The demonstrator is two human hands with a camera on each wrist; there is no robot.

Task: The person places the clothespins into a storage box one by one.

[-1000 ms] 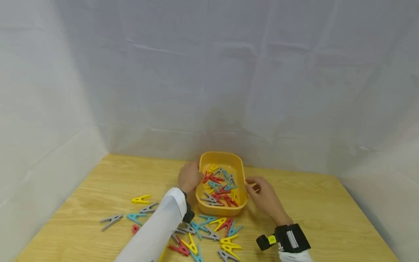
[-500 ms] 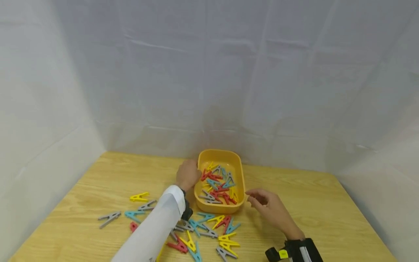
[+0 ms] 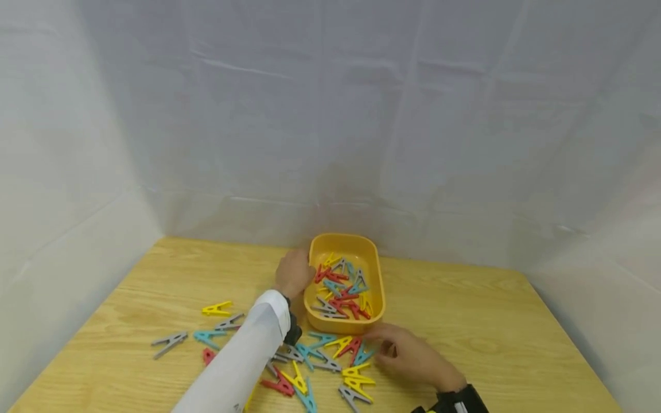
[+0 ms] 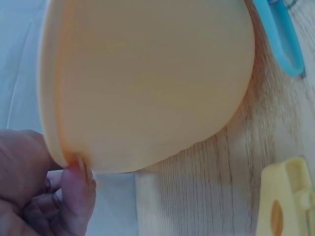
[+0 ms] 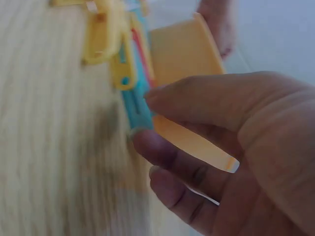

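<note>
Many loose pegs (image 3: 330, 358) before tub (image 3: 379, 287)

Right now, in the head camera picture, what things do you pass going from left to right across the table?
Gray clothespin → yellow clothespin → left hand on the rim → yellow tub of clothespins → right hand → bare wooden table.

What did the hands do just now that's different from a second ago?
The right hand came away from the right rim of the yellow tub and moved down toward the person, to the loose clothespins in front of the tub. It grips nothing that shows. The left hand stayed holding the tub's left rim, and the tub and scattered pegs stayed put.
</note>
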